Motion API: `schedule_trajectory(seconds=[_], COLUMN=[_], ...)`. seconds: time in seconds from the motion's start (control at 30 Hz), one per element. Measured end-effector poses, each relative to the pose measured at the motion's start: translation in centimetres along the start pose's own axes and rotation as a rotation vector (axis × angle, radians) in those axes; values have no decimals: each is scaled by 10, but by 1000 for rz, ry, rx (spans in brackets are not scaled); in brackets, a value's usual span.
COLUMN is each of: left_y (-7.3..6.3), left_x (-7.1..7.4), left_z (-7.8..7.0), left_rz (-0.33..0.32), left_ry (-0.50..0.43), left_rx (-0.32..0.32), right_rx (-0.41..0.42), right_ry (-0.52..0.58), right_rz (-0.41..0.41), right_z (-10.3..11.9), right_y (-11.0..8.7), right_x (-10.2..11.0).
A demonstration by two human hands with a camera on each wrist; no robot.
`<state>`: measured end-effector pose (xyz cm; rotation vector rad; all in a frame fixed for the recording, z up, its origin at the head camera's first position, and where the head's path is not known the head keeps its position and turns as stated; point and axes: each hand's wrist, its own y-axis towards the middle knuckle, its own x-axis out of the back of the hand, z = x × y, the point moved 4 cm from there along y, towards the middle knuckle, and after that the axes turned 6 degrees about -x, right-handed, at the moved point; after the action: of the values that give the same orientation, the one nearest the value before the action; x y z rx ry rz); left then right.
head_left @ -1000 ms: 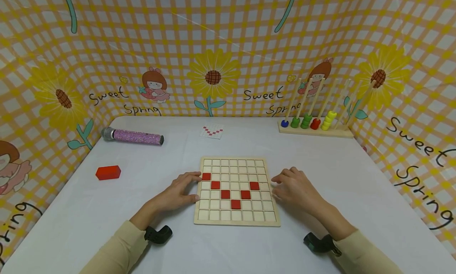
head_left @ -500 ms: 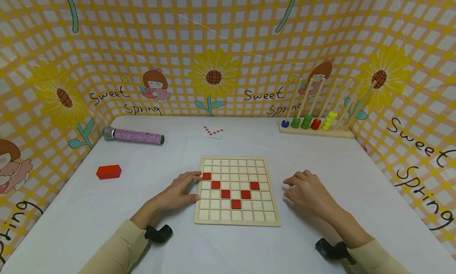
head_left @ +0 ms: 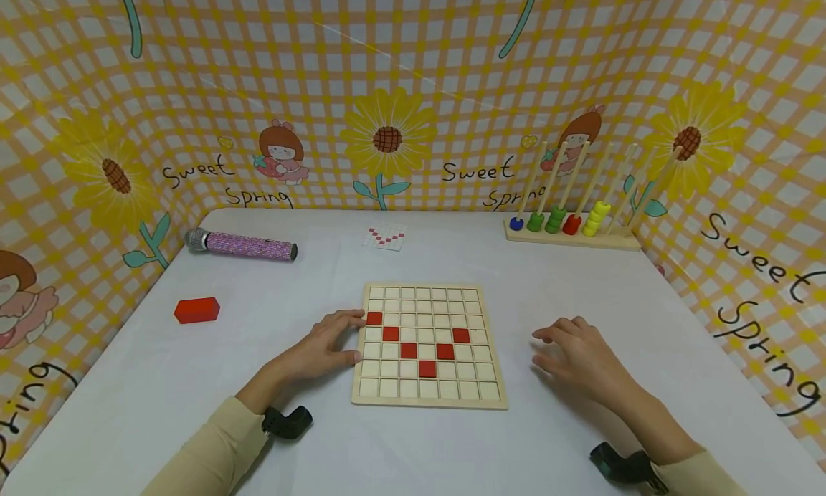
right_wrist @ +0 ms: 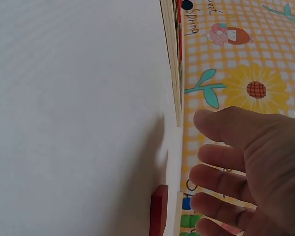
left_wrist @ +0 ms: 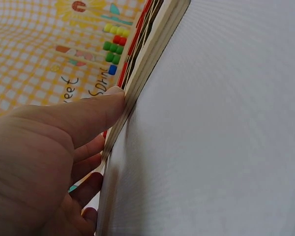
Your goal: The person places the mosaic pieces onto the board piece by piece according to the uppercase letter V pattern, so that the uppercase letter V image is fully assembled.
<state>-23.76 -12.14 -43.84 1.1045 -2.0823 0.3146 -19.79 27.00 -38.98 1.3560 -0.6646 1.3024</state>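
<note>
A wooden grid board [head_left: 429,398] lies in the middle of the table, with several red tiles [head_left: 427,369] set in its squares in a V-like pattern. My left hand [head_left: 316,345] touches the board's left edge with thumb and fingertips, without curling round it. In the left wrist view the thumb [left_wrist: 101,110] rests against the board's side [left_wrist: 157,44]. Off the board to the right, my right hand [head_left: 581,356] hovers with loosely bent fingers and holds nothing. Below it, a red block [right_wrist: 158,211] shows in the right wrist view; the head view does not show it there.
A small pattern card [head_left: 384,237] lies behind the board. A glittery purple microphone [head_left: 248,247] is at the back left, a red block [head_left: 196,310] in front of it. At the back right stands a wooden bead rack [head_left: 574,236] with upright rods.
My right hand has drawn away from the board's right edge, moving to the right and slightly nearer. The left hand stays at the left edge, and the tiles are unchanged.
</note>
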Motion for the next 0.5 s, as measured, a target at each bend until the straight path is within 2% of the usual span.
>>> schedule_trajectory(seconds=[0.3, 0.5], left_y=[1, 0], left_x=[0, 0], left_z=[1, 0], left_rz=[-3, 3], left_ry=[-4, -6], left_rx=[-14, -13], right_rx=[11, -27], right_ry=[-28, -44], right_rz=[-37, 20], right_z=[-11, -19], right_y=[-10, -17], right_x=[3, 4])
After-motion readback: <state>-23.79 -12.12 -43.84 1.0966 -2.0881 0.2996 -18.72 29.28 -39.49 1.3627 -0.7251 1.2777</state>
